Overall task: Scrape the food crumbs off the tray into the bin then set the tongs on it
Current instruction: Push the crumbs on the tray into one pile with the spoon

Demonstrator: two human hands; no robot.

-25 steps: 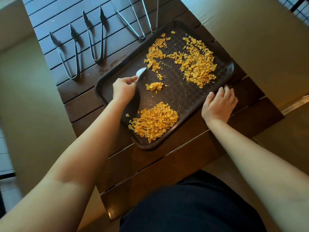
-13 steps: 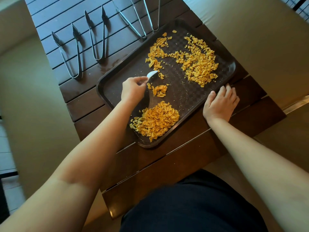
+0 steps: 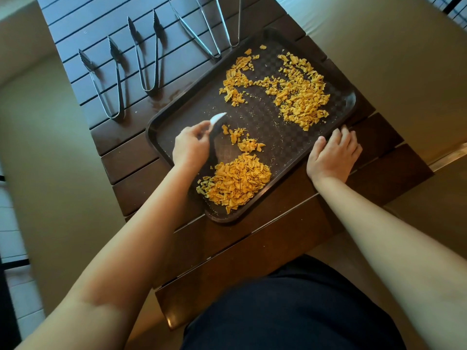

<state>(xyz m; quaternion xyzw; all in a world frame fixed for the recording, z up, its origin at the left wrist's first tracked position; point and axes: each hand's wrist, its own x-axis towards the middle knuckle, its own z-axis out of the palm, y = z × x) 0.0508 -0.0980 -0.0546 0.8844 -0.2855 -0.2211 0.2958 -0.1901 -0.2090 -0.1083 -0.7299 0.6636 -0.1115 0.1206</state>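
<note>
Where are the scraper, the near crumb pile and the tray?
scraper [image 3: 217, 119], head view, on its white tip above the left hand.
near crumb pile [image 3: 237, 181], head view, middle of the heap.
tray [image 3: 350, 93], head view, on its far right rim.

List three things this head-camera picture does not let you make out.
- The bin: nowhere in the head view.
- The white scraper: its lower part is hidden behind the left hand.
- The two slim tongs farthest away: their tips are cut off by the top edge.
</note>
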